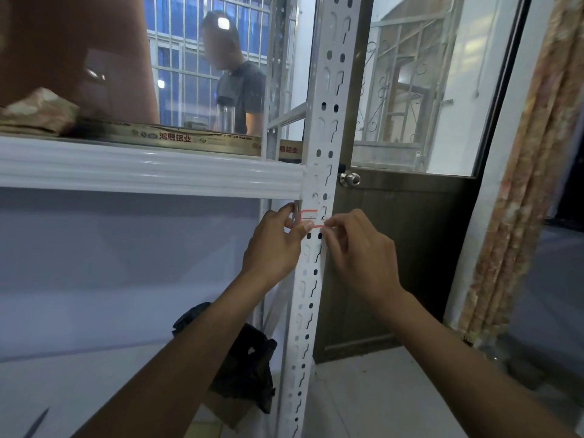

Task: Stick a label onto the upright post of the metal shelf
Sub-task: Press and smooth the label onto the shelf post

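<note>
Fingers of both my hands are pinched on the label: the left hand holds its left end between thumb and forefinger, the right hand nips its right end with the fingertips. It lies across the front face of the post, just under the corner where the shelf beam meets it, over some of the punched holes.

I judge it to be very light, thin and limp, sticky on the back, so it will curl or crease if gripped mid-span. Hold by the two short ends is right, then press from one end to the other. Over the holes it has no backing, so it may dimple there.

White with a red border; any writing on it is too small to read. On the strip lying on the shelf's front edge I read 鸿明铝业.
</note>
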